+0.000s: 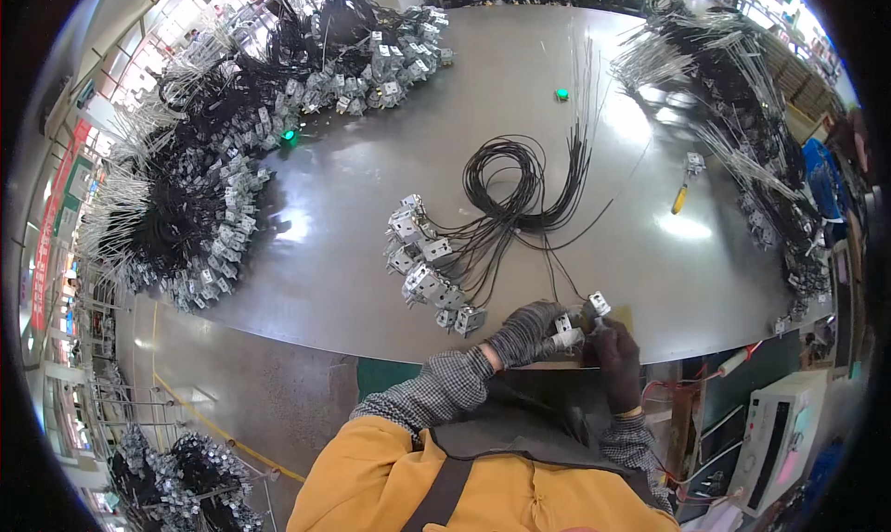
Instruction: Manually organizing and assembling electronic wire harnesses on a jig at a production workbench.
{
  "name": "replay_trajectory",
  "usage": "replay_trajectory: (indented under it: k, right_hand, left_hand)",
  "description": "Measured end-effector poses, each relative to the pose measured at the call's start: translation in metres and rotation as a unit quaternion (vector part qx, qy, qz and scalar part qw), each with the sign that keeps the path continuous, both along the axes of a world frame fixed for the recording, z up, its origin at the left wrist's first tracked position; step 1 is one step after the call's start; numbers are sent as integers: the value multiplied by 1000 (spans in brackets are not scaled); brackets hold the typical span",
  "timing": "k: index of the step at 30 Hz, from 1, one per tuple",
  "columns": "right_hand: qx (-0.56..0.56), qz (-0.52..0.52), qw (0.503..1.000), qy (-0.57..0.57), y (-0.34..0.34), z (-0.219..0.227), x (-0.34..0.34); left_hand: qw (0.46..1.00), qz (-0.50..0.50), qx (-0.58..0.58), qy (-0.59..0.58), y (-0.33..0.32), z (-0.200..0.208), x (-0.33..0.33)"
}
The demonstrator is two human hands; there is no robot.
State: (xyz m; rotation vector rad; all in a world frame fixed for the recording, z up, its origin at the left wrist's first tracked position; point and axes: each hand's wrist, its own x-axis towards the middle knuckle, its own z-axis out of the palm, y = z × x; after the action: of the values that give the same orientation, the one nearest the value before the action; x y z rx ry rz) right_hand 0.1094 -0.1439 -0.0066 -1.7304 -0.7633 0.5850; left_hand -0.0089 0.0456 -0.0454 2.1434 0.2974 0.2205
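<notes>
My left hand (531,333), in a dark grey glove, is closed on a small silver metal-cased cable end (563,324) at the table's near edge. My right hand (616,354), in a dark glove, has its fingers closed at a second silver cable end (599,304) just to the right. Thin black leads run from both pieces up to a coiled bundle of black cables (506,175) in mid-table. Several more silver cable ends (422,263) of this bundle lie in a cluster to the left of my hands. My fingertips are partly hidden.
Heaped cable bundles (209,161) line the table's left side, others (742,115) its right. A yellow-handled tool (680,198) lies at right; small green objects (561,94) lie farther back. A white boxy machine (780,430) stands below the right edge.
</notes>
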Motion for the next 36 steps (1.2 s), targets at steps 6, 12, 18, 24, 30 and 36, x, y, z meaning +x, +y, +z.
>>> replay_trajectory:
  k: [6, 12, 18, 24, 30, 36]
  right_hand:
    - [-34, 31, 992, -120, -16, 11, -14]
    - [-69, 8, 995, -70, -13, 34, -29]
    - [-65, 18, 967, -245, -7, 16, -34]
    - [-5, 1, 1000, 20, -14, 27, -59]
    - [31, -13, 969, 243, -23, -5, -55]
    - [-50, -7, 998, 41, -23, -1, -51]
  left_hand:
    - [1000, -14, 23, -8, -3, 3, 1]
    - [1000, 3, -28, -6, -3, 16, 4]
    - [999, -16, 27, -32, -4, 8, 7]
    - [999, -28, 18, 2, -1, 14, 3]
    - [997, -33, 71, -22, -7, 14, 8]
    - [997, -1, 76, -16, -11, 13, 9]
